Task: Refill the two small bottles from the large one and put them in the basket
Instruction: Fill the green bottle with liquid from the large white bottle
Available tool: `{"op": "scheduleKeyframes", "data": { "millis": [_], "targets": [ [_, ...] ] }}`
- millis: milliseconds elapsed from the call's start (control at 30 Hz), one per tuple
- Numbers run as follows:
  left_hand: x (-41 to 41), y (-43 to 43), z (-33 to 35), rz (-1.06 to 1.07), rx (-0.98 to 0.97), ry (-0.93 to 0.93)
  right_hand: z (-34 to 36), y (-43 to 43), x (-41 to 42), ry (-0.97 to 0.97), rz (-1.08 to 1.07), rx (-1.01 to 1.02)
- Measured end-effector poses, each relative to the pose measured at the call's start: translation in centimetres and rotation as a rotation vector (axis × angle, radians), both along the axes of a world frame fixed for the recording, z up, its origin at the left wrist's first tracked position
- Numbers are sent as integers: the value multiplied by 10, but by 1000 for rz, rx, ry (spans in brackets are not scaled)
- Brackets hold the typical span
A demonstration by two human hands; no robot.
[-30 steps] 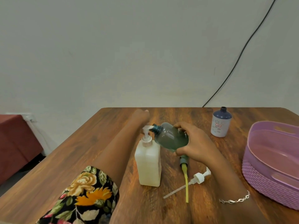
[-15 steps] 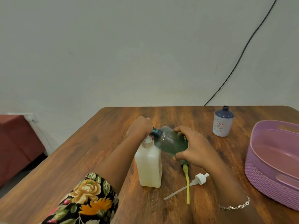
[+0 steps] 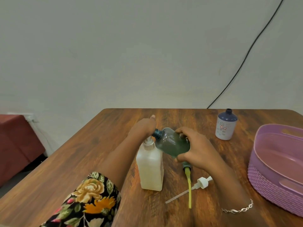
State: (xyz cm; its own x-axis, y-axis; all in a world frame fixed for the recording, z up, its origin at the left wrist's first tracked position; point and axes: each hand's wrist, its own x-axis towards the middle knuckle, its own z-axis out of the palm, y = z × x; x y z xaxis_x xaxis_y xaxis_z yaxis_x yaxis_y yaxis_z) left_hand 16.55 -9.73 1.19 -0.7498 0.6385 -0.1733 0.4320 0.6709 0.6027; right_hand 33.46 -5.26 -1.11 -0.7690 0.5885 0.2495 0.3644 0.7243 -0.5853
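Nearest: floral sleeve (image 3: 88, 199) on left forearm, bracelet (image 3: 237, 209) on right wrist.

Just beyond, on the wooden surface (image 3: 82, 161): two loose pumps lying flat, yellow-tubed pump (image 3: 189, 185) and white pump (image 3: 202, 182), tubes crossing.

Left of them: large bottle (image 3: 151, 167), upright, milky contents, pump head (image 3: 148, 140) in place.

Right hand (image 3: 198, 148): grip clenched round green small bottle (image 3: 172, 144), held tilted above the surface, open neck pointing left, close to the large bottle's pump head.

Left hand (image 3: 142, 128): laid over that pump head, one finger straight out. Other fingers hidden; cannot tell grip state.

Right edge: purple basket (image 3: 270, 182).

Farther back: blue small bottle (image 3: 226, 126), upright, uncapped, apart from the basket.

Behind: black cable (image 3: 246, 54) down the wall.
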Motion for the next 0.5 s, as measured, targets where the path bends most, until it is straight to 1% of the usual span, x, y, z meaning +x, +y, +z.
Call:
{"op": "scheduleKeyframes", "data": {
  "millis": [67, 133, 233, 300, 367, 500],
  "targets": [
    [-3, 2, -3, 30, 8, 66, -2, -1, -1, 1, 3, -11],
    [1, 1, -2, 38, 21, 36, -3, 0, -1, 9, 3, -20],
    [8, -10, 13, -9, 50, -191, -1, 1, 1, 28, 13, -37],
    [12, -21, 26, -30, 41, -273, 2, 2, 3, 37, 13, -29],
    [15, -24, 30, -22, 17, -279, 2, 3, 3, 43, 8, -20],
    [15, -14, 17, -55, -18, -213, 0, 2, 3, 47, 16, -16]
  ]
}}
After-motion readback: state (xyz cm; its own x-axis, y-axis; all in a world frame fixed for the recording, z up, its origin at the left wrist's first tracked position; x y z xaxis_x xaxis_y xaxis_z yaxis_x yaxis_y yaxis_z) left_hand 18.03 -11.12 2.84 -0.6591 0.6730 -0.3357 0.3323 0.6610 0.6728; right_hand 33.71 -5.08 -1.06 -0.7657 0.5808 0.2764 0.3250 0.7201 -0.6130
